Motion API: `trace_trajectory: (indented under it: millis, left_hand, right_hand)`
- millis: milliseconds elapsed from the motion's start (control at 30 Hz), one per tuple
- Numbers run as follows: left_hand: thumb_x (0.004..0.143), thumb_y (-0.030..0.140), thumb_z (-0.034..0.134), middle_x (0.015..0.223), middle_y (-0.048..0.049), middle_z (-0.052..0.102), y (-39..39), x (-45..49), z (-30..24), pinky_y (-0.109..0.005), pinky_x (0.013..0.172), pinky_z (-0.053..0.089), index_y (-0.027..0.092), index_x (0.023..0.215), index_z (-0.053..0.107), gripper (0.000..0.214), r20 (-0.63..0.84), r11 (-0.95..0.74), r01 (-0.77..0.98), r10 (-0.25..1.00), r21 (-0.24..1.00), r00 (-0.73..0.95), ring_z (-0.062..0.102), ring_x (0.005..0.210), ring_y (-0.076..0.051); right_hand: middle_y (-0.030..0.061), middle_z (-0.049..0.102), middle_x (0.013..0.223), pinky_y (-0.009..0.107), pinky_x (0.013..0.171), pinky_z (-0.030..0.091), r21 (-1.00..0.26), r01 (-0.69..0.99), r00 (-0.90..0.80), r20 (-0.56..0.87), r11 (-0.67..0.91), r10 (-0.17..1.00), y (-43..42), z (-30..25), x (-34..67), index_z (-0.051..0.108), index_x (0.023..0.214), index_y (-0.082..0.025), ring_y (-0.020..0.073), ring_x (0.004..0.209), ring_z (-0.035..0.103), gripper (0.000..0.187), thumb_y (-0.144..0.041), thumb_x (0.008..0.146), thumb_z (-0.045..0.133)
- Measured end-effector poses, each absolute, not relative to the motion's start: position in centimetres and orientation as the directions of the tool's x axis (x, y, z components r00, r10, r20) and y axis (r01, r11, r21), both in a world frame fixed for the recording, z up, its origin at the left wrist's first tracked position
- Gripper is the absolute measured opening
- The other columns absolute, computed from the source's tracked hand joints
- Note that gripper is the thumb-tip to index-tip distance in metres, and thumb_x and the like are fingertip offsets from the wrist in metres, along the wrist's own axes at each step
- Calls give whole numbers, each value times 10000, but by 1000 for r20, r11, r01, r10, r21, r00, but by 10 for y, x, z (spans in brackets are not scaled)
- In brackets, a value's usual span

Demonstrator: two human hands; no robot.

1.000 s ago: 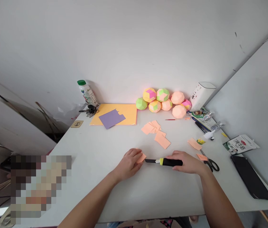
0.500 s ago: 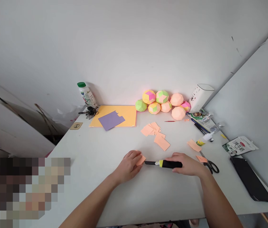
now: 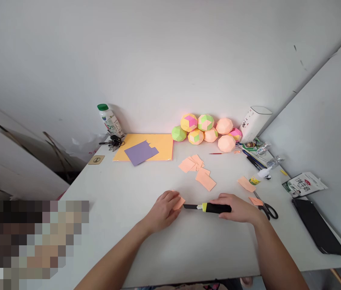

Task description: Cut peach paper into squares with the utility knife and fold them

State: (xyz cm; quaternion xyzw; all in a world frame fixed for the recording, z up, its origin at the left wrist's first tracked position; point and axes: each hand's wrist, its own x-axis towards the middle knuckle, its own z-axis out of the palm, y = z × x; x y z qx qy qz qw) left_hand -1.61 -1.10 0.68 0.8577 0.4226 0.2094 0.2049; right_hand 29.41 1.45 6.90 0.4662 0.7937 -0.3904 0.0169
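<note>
My left hand is closed on a small peach paper piece, and its fingers cover much of the sheet. In my right hand is a utility knife with a black handle and a yellow-green collar. The knife lies nearly level, its dark blade pointing left, with the tip close to the edge of the held paper. I cannot tell whether the blade touches it. Loose peach paper pieces lie just beyond both hands. Black-handled scissors rest to the right of my right hand.
Several faceted paper balls are stacked against the wall. A purple sheet lies on yellow paper, beside keys and a bottle. On the right are a glue bottle, pens and a black case.
</note>
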Motion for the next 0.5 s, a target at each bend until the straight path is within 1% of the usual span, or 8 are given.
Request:
trace_trajectory:
  millis: [333, 500]
  left_hand:
    - [855, 240, 465, 1224, -96, 541, -11, -14, 5, -423, 952, 449, 227, 1160, 539, 314, 216, -572, 669, 813, 475, 541, 482, 1144, -259]
    - [851, 239, 463, 1198, -95, 552, -12, -11, 5, -431, 950, 450, 225, 1141, 547, 302, 234, -562, 679, 823, 473, 518, 497, 1120, -258]
  right_hand:
    - [37, 586, 1079, 359, 863, 452, -622, 736, -579, -375, 266, 724, 15, 65, 295, 557, 1262, -352, 253, 1002, 557, 492, -340, 774, 620]
    - [40, 583, 1075, 360, 860, 452, -615, 743, -575, -382, 265, 724, 15, 67, 294, 559, 1262, -344, 253, 1004, 553, 493, -340, 772, 622]
